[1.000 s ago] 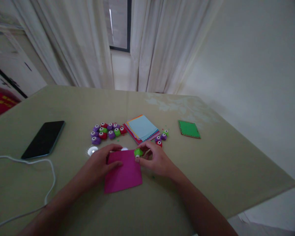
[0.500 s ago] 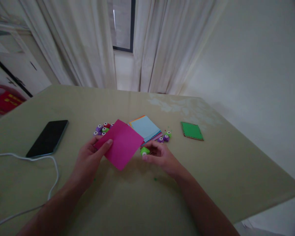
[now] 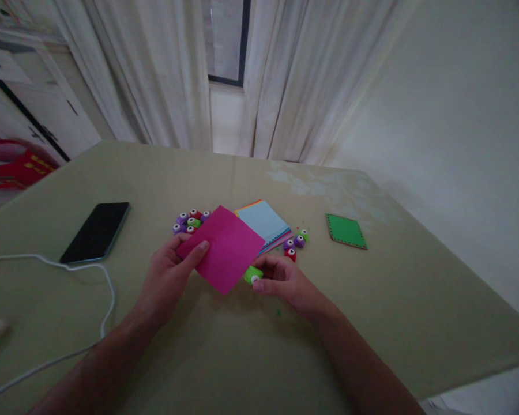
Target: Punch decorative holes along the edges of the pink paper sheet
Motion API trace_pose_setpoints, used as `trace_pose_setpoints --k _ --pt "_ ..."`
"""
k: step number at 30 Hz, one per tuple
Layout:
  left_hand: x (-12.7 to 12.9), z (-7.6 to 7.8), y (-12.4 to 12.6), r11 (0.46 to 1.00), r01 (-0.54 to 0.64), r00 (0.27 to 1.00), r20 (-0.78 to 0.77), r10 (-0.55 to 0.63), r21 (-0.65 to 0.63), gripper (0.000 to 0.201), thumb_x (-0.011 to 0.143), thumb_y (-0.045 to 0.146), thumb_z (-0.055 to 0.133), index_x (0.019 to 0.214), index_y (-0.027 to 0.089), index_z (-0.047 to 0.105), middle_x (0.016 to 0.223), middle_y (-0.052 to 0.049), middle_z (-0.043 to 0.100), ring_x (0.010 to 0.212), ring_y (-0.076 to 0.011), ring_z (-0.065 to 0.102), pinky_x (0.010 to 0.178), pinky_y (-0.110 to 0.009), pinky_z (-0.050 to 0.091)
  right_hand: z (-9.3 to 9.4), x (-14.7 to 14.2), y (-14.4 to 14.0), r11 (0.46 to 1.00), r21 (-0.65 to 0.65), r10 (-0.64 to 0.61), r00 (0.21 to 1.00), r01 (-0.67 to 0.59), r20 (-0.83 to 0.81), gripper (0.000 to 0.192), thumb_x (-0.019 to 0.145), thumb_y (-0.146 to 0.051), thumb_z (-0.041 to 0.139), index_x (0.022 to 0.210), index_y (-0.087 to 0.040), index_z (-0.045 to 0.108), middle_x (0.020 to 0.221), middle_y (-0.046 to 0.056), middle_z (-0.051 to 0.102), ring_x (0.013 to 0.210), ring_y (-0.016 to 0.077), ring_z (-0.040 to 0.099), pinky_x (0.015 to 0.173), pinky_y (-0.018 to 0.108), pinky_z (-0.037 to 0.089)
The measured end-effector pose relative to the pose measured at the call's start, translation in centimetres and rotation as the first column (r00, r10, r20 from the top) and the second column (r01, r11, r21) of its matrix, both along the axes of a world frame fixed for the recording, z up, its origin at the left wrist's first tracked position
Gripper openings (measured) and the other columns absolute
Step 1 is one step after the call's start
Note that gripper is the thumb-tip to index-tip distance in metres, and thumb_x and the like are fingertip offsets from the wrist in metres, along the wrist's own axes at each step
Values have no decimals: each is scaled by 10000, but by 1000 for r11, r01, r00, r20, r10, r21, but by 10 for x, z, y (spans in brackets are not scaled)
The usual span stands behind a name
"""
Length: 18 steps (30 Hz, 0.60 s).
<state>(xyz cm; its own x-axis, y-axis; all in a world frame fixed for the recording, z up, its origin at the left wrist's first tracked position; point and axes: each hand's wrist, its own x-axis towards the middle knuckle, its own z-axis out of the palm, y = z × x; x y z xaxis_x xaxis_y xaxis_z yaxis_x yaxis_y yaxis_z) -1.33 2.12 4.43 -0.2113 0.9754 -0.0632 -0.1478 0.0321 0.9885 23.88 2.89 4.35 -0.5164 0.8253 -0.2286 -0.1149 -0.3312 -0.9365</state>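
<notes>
A square sheet of bright pink paper [image 3: 225, 253] is pinched by my left hand [image 3: 173, 268], thumb on top and fingers underneath. My right hand [image 3: 281, 279] is closed around a small green craft punch [image 3: 252, 275] with a white round top. That punch is close against the lower right edge of the pink sheet; whether the paper is inside its slot I cannot tell. Behind the sheet lies a fanned stack of coloured paper [image 3: 263, 222], light blue uppermost. Several more punches [image 3: 194, 222] in purple, red and green stand left of the stack, partly covered by the sheet.
Several other small punches [image 3: 294, 243] sit right of the stack. A green square with a stitched-looking border [image 3: 346, 230] lies farther right. At left are a black phone [image 3: 97, 231] and a white cable [image 3: 106, 288]. Tiny green scraps [image 3: 278, 312] dot the table.
The green punch has come closer to the pink sheet's lower right edge. The whole view has shifted slightly, and a red punch now shows beside my right hand.
</notes>
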Motion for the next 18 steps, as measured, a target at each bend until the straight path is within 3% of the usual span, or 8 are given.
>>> trace_pose_setpoints --k 18 --pt "0 -4 1 1000 27 997 79 -26 -12 473 798 510 930 1084 182 743 969 -49 801 806 -189 729 739 -271 594 0 0 0 999 -27 -18 1000 18 -16 489 663 -367 1016 1048 -196 766 1034 41 751 880 170 679 809 300 545"
